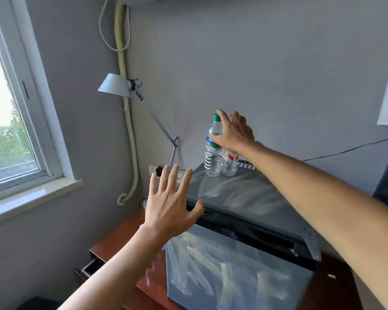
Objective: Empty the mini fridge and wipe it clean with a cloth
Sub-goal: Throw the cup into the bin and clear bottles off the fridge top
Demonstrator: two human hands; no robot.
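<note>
The grey mini fridge (244, 195) stands on a reddish wooden desk (119, 240). Its door (233, 276) is swung ajar toward me, leaving a dark gap along the top front. Two clear water bottles stand on the fridge's back top. The taller one (212, 157) has a green cap. The shorter one (230, 165) has a red-marked label. My right hand (235, 133) is at the taller bottle's upper part, thumb against its label, fingers loosely spread behind it. My left hand (170, 202) hovers with fingers splayed over the fridge's front left corner, holding nothing.
A white desk lamp (115, 86) on a jointed arm rises behind the fridge's left side. A window (7, 121) and sill fill the left. A desk drawer (91, 266) is pulled partly out. A wall socket (154, 170) and a dark cable (345, 151) lie behind.
</note>
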